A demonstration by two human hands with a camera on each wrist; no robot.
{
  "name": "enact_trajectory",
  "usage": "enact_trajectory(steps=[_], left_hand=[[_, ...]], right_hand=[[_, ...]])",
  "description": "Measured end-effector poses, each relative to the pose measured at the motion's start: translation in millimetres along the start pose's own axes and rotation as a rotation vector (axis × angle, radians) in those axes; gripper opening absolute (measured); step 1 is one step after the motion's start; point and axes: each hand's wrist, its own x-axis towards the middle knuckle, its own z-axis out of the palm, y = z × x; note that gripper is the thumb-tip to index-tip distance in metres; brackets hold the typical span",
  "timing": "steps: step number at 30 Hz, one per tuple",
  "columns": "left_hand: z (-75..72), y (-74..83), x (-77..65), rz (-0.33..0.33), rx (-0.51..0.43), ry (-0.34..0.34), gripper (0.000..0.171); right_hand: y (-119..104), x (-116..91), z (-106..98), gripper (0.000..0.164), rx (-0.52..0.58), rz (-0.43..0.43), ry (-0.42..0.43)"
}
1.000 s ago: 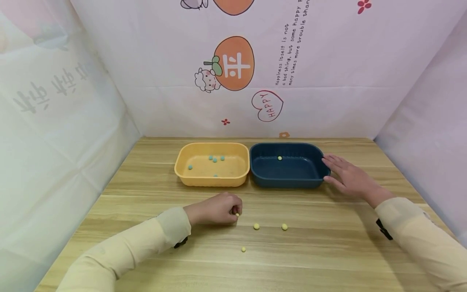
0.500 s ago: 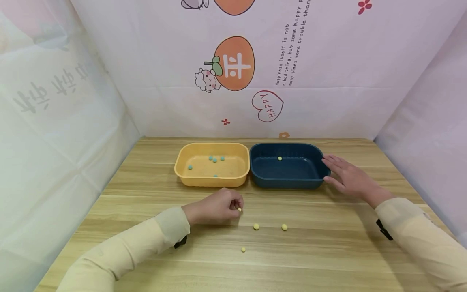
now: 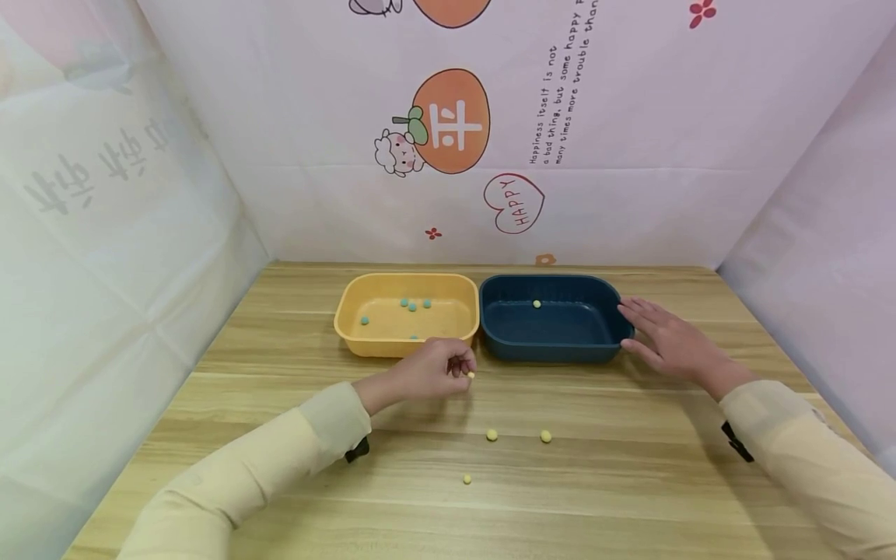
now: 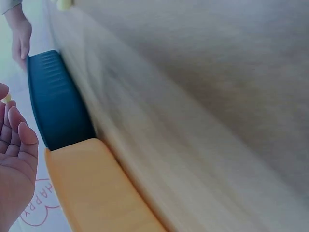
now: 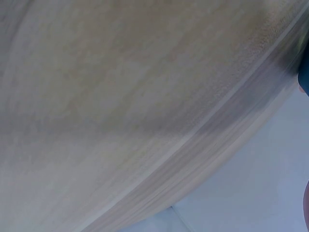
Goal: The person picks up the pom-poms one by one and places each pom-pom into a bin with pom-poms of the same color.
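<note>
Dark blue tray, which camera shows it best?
The head view: it looks down into the dark blue tray, showing the yellow ball inside. The left wrist view shows it at an angle with no ball visible; the right wrist view catches only a sliver at the edge.

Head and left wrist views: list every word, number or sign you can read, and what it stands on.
"HAPPY": red heart on the back sheet, in both views.
"Happiness itself is not / a bad thing, but some happy / many times more trouble than": back sheet, cut off at top.
"平", sideways: orange fruit print.
Too faint to read: grey characters on the left sheet.
None visible: yellow tray, blue tray.
</note>
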Motion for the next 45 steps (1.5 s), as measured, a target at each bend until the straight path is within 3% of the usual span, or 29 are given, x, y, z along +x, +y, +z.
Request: enact_trajectory(steps=[6,14,24,35,45], left_hand=[[-3.1,3.6,14.7,-0.004,-0.045,0.020,0.010],[-5.2,3.5,40.5,-0.054,-0.086,0.087,0.009],[-4.6,2.7,77.7,-0.130,-0.138,0.122,0.007],[5.5,-0.5,118.2,-0.200,-0.073,0.179,0.007],[9.7,-5.5,138.8,-0.264,-0.081,0.218,0.007]], right_hand=[[-0.6,-0.5,-0.6,0.063,0.011,0.003,0.004],[-0.1,0.3,0.5,0.062,0.011,0.003,-0.005],[0.1,1.0,0.2,0.063,0.017,0.013,-0.020],[-0.6,0.0,-1.5,0.063,0.023,0.019,-0.026],[-2.5,-0.4,-3.2,0.063,0.021,0.023,-0.030]])
